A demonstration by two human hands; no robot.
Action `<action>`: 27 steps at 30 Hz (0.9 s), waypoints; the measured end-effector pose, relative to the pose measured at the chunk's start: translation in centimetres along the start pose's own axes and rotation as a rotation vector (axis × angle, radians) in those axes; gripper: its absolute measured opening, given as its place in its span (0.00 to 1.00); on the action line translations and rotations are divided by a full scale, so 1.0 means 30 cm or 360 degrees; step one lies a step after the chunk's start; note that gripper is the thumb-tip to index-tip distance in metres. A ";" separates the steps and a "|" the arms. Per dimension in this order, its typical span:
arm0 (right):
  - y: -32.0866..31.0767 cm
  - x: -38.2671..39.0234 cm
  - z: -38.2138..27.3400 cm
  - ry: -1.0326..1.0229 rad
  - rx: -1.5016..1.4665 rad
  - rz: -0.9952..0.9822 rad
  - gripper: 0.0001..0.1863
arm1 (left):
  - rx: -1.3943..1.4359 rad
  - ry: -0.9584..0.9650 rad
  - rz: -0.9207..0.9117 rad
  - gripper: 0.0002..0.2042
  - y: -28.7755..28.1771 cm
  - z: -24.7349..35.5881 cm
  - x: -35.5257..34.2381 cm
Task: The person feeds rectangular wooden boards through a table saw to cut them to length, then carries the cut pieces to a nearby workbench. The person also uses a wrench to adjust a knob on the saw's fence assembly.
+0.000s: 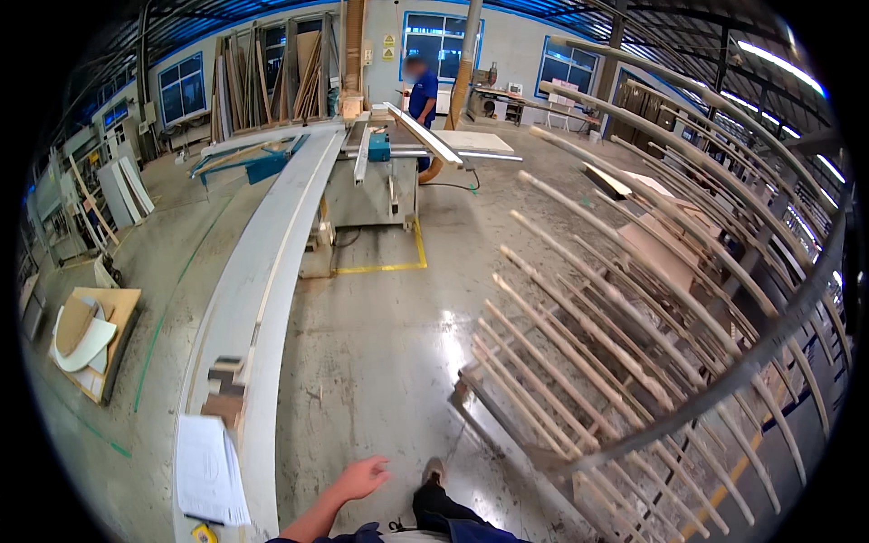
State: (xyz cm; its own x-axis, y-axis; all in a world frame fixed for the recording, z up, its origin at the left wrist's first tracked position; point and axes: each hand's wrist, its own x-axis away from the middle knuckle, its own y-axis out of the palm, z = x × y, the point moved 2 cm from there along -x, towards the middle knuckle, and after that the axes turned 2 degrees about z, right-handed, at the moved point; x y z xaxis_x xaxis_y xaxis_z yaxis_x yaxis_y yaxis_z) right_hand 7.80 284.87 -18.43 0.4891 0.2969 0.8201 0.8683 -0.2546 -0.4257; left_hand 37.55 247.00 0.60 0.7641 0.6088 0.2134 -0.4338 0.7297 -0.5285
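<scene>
My left hand (364,477) hangs over the floor at the lower middle, with loosely bent fingers apart and nothing in them. Left of it runs a long pale machine table (262,398). A stack of printed papers (210,475) lies on its near end, a yellow tape measure (205,533) just below the papers. Beyond the papers sit dark and brown wood pieces (224,389). My right hand is out of the picture.
A rack with several projecting rods (625,317) fills the right side. A panel saw (371,190) stands ahead, with a person in blue (423,95) behind it. Boards (95,339) lie at far left; planks (262,77) lean on the back wall.
</scene>
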 end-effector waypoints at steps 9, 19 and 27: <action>-0.192 -0.686 -1.225 -0.0963 0.0472 -0.0162 0.27 | 0.0529 -0.1367 0.0791 0.16 -0.263 -0.417 -0.335; -0.194 -1.134 -2.622 -0.1185 0.0316 -0.0102 0.19 | 0.0946 -0.1240 0.1155 0.11 -0.790 -0.606 -1.258; -0.411 -1.486 -3.027 -0.0776 -0.0211 -0.0026 0.18 | 0.0945 -0.0575 0.0725 0.10 -1.299 -0.350 -2.514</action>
State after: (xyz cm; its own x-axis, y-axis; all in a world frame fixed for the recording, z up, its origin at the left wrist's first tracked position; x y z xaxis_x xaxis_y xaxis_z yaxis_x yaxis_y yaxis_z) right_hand -32.18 191.19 -15.02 0.4843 0.6892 0.5389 0.8739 -0.3516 -0.3358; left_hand 1.85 169.39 -3.52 0.2965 0.8729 0.3874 -0.9206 0.3692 -0.1272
